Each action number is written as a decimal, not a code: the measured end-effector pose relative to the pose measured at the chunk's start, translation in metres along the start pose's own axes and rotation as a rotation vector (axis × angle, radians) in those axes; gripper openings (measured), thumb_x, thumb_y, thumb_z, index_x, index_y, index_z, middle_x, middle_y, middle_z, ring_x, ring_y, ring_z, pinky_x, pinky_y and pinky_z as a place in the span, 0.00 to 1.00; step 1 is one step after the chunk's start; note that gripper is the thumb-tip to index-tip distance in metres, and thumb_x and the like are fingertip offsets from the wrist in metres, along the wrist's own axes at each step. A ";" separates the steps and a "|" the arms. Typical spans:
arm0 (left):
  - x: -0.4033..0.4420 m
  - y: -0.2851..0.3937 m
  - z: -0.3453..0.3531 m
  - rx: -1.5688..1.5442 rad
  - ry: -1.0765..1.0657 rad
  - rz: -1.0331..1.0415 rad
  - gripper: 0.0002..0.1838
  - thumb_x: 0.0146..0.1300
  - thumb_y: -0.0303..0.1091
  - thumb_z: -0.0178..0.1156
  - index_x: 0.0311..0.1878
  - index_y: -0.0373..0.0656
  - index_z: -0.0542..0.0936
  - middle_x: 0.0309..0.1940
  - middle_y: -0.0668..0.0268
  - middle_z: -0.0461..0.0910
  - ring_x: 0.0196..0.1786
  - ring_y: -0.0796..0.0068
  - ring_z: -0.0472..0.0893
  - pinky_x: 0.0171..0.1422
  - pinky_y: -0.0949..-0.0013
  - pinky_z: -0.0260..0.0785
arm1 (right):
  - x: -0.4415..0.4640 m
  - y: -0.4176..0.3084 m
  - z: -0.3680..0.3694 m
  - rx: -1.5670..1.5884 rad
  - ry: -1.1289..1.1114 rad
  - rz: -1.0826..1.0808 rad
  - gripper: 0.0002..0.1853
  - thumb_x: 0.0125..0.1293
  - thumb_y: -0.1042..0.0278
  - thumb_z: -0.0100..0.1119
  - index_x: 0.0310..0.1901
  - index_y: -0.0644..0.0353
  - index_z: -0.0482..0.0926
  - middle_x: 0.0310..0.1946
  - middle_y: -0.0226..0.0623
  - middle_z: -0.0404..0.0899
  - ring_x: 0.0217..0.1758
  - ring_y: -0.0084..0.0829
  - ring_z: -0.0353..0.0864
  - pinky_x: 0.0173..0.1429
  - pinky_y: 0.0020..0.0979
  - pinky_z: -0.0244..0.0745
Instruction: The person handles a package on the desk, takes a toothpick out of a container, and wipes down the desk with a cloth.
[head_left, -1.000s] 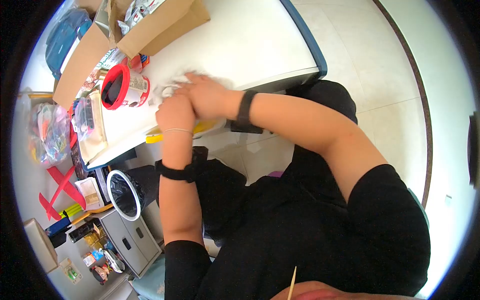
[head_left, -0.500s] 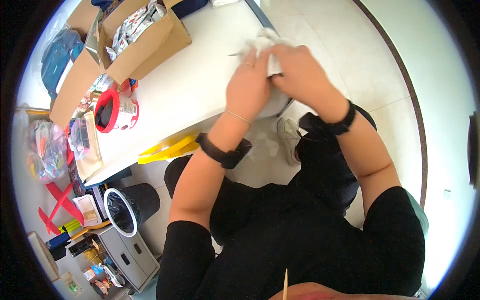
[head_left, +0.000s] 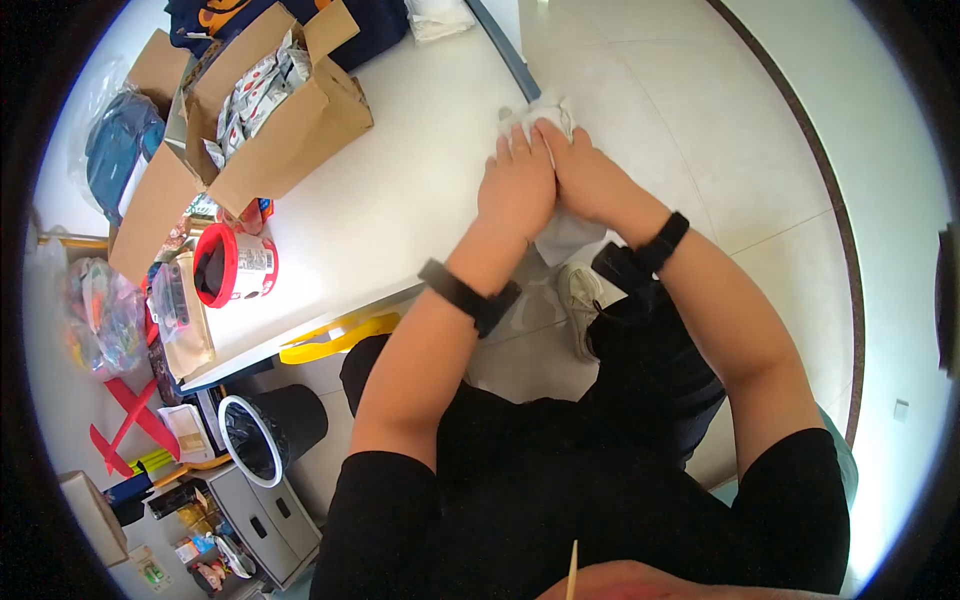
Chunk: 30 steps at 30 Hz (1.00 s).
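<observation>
My left hand (head_left: 517,188) and my right hand (head_left: 592,180) are side by side at the right edge of the white table (head_left: 400,180). Both rest on a crumpled whitish cloth (head_left: 555,112), which shows beyond the fingertips. The fingers of my left hand lie stretched over the cloth. My right hand's fingers reach forward onto it too, touching the left hand. Whether either palm grips the cloth is hidden. Black bands are around both wrists.
On the table are an open cardboard box (head_left: 290,140) with silver packets, a red-rimmed tub (head_left: 250,265) and a folded white stack (head_left: 438,18). A yellow object (head_left: 340,338) juts from the front edge. Below stands a black bin (head_left: 295,425).
Both hands and the cloth have moved from beside the tub to the table's right edge. The view has shifted, showing more of the box and the table's far end.
</observation>
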<state>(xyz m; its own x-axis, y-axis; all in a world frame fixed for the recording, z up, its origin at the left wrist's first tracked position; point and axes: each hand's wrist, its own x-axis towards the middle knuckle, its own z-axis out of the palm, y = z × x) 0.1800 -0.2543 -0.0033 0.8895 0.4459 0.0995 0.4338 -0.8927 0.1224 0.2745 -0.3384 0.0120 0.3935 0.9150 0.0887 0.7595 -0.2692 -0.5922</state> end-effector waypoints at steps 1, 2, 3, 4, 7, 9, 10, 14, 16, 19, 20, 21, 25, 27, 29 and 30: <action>0.012 -0.008 0.002 -0.012 -0.018 -0.016 0.28 0.62 0.33 0.46 0.65 0.33 0.59 0.64 0.44 0.59 0.65 0.46 0.63 0.61 0.54 0.64 | 0.010 0.001 0.001 -0.007 0.019 0.016 0.23 0.60 0.68 0.53 0.56 0.58 0.62 0.44 0.65 0.68 0.44 0.61 0.73 0.45 0.48 0.71; 0.022 -0.015 0.003 -0.004 -0.023 -0.019 0.28 0.62 0.33 0.46 0.65 0.33 0.59 0.64 0.44 0.59 0.65 0.46 0.63 0.61 0.54 0.64 | 0.021 0.004 0.003 0.003 0.018 0.014 0.23 0.60 0.68 0.53 0.56 0.58 0.62 0.44 0.65 0.68 0.44 0.61 0.73 0.45 0.48 0.71; 0.033 -0.022 0.000 -0.023 -0.067 -0.023 0.28 0.62 0.33 0.46 0.65 0.33 0.59 0.64 0.44 0.59 0.64 0.46 0.64 0.61 0.55 0.64 | 0.032 0.006 0.003 -0.021 0.012 -0.003 0.21 0.60 0.68 0.52 0.55 0.58 0.62 0.43 0.64 0.68 0.44 0.61 0.72 0.46 0.48 0.70; 0.044 -0.030 -0.001 -0.040 -0.111 -0.023 0.27 0.62 0.33 0.45 0.65 0.34 0.59 0.64 0.45 0.59 0.64 0.46 0.64 0.60 0.55 0.65 | 0.043 0.007 0.003 -0.045 0.008 -0.017 0.19 0.61 0.68 0.52 0.53 0.58 0.63 0.42 0.63 0.68 0.44 0.61 0.72 0.47 0.48 0.70; 0.076 -0.044 -0.013 -0.035 -0.176 -0.051 0.31 0.59 0.31 0.49 0.65 0.34 0.56 0.63 0.44 0.61 0.61 0.47 0.67 0.61 0.57 0.66 | 0.079 0.023 0.010 -0.051 -0.028 -0.021 0.24 0.60 0.69 0.51 0.58 0.56 0.58 0.44 0.65 0.67 0.43 0.61 0.73 0.47 0.46 0.71; 0.096 -0.054 -0.019 -0.062 -0.313 -0.119 0.31 0.61 0.34 0.49 0.66 0.37 0.56 0.65 0.49 0.59 0.64 0.50 0.65 0.61 0.57 0.65 | 0.102 0.035 0.015 -0.131 -0.021 -0.075 0.30 0.60 0.70 0.50 0.64 0.54 0.54 0.45 0.68 0.66 0.42 0.61 0.74 0.46 0.45 0.72; 0.106 -0.062 -0.017 -0.026 -0.303 -0.091 0.30 0.59 0.33 0.50 0.64 0.35 0.58 0.60 0.46 0.64 0.59 0.51 0.70 0.58 0.57 0.68 | 0.113 0.038 0.015 -0.118 -0.020 -0.112 0.30 0.60 0.69 0.50 0.64 0.54 0.54 0.45 0.67 0.66 0.42 0.61 0.74 0.47 0.44 0.72; 0.141 -0.084 -0.016 -0.003 -0.264 -0.110 0.27 0.57 0.33 0.51 0.61 0.34 0.62 0.52 0.43 0.72 0.53 0.51 0.76 0.54 0.58 0.70 | 0.155 0.037 0.011 -0.096 -0.045 -0.076 0.31 0.60 0.70 0.51 0.65 0.53 0.53 0.46 0.66 0.67 0.43 0.60 0.74 0.47 0.44 0.72; 0.156 -0.099 -0.004 0.019 -0.165 -0.091 0.26 0.58 0.33 0.50 0.60 0.35 0.63 0.51 0.44 0.73 0.52 0.51 0.76 0.54 0.58 0.70 | 0.176 0.040 0.010 -0.110 -0.058 -0.100 0.33 0.59 0.70 0.52 0.65 0.52 0.52 0.46 0.66 0.67 0.44 0.60 0.74 0.49 0.44 0.72; 0.182 -0.113 0.000 0.014 -0.186 -0.128 0.27 0.59 0.35 0.50 0.62 0.38 0.61 0.56 0.49 0.69 0.58 0.54 0.71 0.59 0.58 0.67 | 0.204 0.044 0.009 -0.128 -0.146 -0.054 0.34 0.58 0.71 0.53 0.66 0.50 0.52 0.49 0.66 0.66 0.45 0.60 0.74 0.52 0.44 0.71; 0.191 -0.115 -0.001 -0.012 -0.307 -0.182 0.29 0.61 0.37 0.50 0.65 0.41 0.59 0.64 0.54 0.63 0.65 0.56 0.66 0.63 0.57 0.63 | 0.212 0.045 0.010 -0.123 -0.146 -0.058 0.34 0.58 0.71 0.53 0.66 0.50 0.52 0.49 0.66 0.66 0.45 0.60 0.74 0.52 0.44 0.71; 0.198 -0.120 0.002 -0.006 -0.307 -0.185 0.29 0.61 0.37 0.50 0.65 0.41 0.59 0.64 0.54 0.63 0.65 0.56 0.66 0.63 0.57 0.63 | 0.220 0.049 0.013 -0.132 -0.141 -0.069 0.33 0.59 0.71 0.52 0.65 0.49 0.53 0.49 0.66 0.65 0.46 0.60 0.74 0.51 0.44 0.71; 0.225 -0.142 0.030 0.052 -0.320 -0.144 0.30 0.61 0.36 0.49 0.67 0.42 0.57 0.66 0.54 0.59 0.65 0.55 0.65 0.64 0.57 0.63 | 0.232 0.058 0.013 -0.155 -0.149 -0.103 0.31 0.60 0.69 0.52 0.64 0.47 0.54 0.51 0.67 0.64 0.47 0.60 0.73 0.52 0.45 0.71; 0.226 -0.142 0.030 0.073 -0.331 -0.142 0.31 0.61 0.36 0.49 0.67 0.42 0.56 0.67 0.53 0.56 0.65 0.55 0.65 0.64 0.57 0.62 | 0.235 0.056 0.013 -0.135 -0.143 -0.070 0.31 0.60 0.69 0.53 0.64 0.46 0.55 0.51 0.66 0.64 0.49 0.60 0.73 0.53 0.45 0.70; 0.219 -0.133 0.019 0.010 -0.369 -0.202 0.33 0.61 0.37 0.48 0.69 0.43 0.53 0.70 0.52 0.51 0.67 0.54 0.62 0.65 0.57 0.61 | 0.229 0.053 0.013 -0.119 -0.134 -0.039 0.31 0.59 0.69 0.53 0.64 0.46 0.55 0.52 0.65 0.63 0.50 0.60 0.72 0.54 0.45 0.69; 0.218 -0.129 0.015 0.019 -0.354 -0.204 0.33 0.61 0.37 0.48 0.69 0.43 0.53 0.70 0.52 0.51 0.67 0.54 0.62 0.65 0.57 0.61 | 0.225 0.051 0.014 -0.084 -0.096 -0.023 0.31 0.59 0.68 0.53 0.64 0.45 0.55 0.54 0.64 0.62 0.51 0.61 0.71 0.56 0.45 0.69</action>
<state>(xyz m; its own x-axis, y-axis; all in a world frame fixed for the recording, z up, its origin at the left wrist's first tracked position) 0.3203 -0.0429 -0.0124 0.7779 0.5667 -0.2715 0.6061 -0.7907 0.0863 0.3941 -0.1420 -0.0095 0.3275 0.9446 0.0221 0.8101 -0.2687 -0.5211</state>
